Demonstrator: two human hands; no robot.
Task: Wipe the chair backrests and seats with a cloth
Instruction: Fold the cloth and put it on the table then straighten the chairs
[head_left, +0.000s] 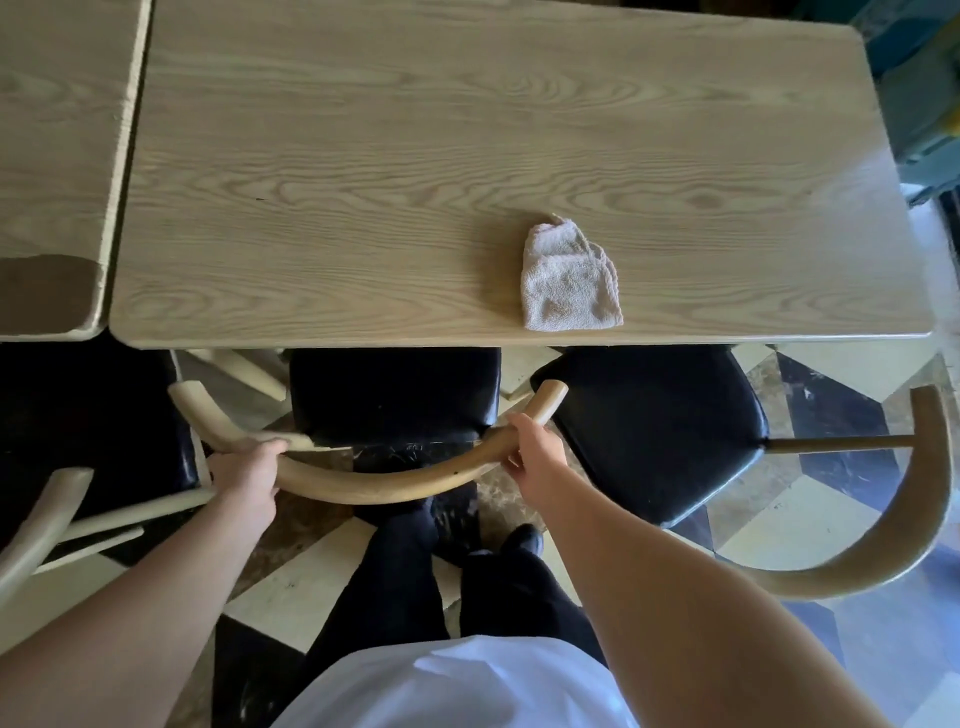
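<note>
A folded pale cloth (569, 278) lies on the wooden table (415, 156) near its front edge, untouched by either hand. Directly below me stands a chair with a curved wooden backrest (379, 486) and a black seat (395, 395) tucked partly under the table. My left hand (249, 470) grips the left part of that backrest. My right hand (535, 452) grips its right part, just below the rail's end.
A second chair with a black seat (654, 431) and curved backrest (893, 525) stands to the right, turned outward. A third chair (67, 499) is at the left. Another table (57, 156) adjoins on the left. The floor has checkered tiles (831, 519).
</note>
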